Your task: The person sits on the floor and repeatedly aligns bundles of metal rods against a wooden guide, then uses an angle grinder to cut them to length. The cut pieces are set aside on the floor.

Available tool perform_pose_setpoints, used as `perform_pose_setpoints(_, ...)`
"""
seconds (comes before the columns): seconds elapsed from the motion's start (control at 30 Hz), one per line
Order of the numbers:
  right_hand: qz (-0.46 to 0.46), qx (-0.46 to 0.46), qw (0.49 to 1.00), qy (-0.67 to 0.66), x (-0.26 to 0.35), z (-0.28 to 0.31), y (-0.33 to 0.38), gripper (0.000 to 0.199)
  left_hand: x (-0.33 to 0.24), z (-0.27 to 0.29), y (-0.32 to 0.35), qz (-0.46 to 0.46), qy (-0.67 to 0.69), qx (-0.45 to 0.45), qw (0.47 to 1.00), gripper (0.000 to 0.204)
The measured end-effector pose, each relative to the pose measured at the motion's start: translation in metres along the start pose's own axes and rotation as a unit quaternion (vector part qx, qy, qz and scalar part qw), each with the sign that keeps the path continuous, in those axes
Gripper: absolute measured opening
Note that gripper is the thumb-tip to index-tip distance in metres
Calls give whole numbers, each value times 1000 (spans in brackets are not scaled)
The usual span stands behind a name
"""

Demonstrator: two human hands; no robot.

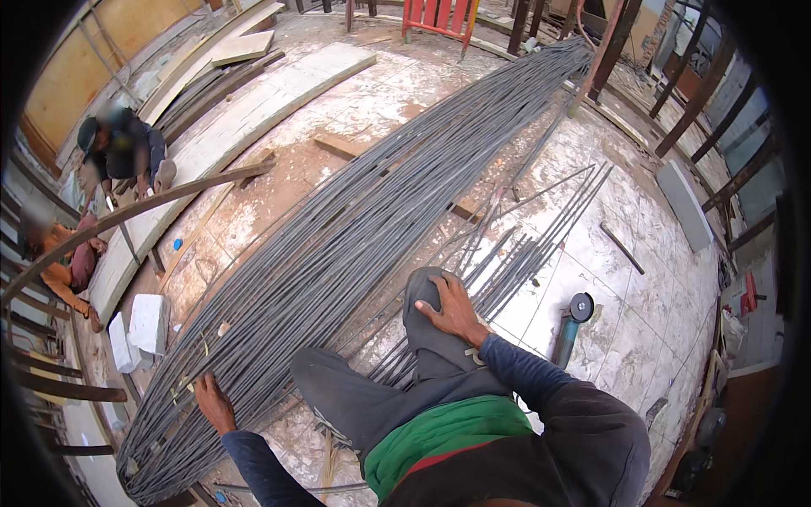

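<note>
A long bundle of grey steel rebar (pixel 355 228) runs diagonally across the floor, from the near left to the far right. My left hand (pixel 214 404) rests on the bars near the bundle's near end, palm down with its fingers extended. Pale yellowish strips lie among the bars beside it. My right hand (pixel 456 311) lies on my raised right knee, fingers spread, holding nothing. To its right, a teal angle grinder (pixel 566 340) with a dark disc sits on the tiles. Shorter cut bars (pixel 541 252) lie beyond my knee, right of the bundle.
At the left, a person in dark clothes (pixel 127 156) and another in orange (pixel 61 275) sit by a long white beam (pixel 245 127). White blocks (pixel 149 324) stand left of the bundle. A single short bar (pixel 622 248) lies on the right; a red frame (pixel 439 19) stands far back.
</note>
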State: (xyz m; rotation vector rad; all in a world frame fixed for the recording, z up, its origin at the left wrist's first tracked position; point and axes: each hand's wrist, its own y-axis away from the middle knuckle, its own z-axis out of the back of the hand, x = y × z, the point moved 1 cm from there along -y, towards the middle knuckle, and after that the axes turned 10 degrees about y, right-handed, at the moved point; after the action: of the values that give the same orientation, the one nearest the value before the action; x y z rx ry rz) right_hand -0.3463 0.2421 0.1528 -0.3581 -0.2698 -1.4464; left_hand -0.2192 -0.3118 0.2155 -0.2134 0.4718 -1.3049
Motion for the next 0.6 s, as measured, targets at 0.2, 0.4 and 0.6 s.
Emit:
perform_pose_setpoints(0.2, -165, -62, 945, -277, -20, -27, -23, 80, 7, -77, 56, -23, -17, 52, 998, 5)
perform_pose_setpoints(0.4, 137, -231, 950, 159, 30, 29, -23, 67, 0, -26, 87, 39, -44, 119, 991, 3)
perform_pose_setpoints(0.6, 266, -146, 948, 96, 24, 101, -15, 64, -12, 16, 94, 31, -25, 86, 996, 7)
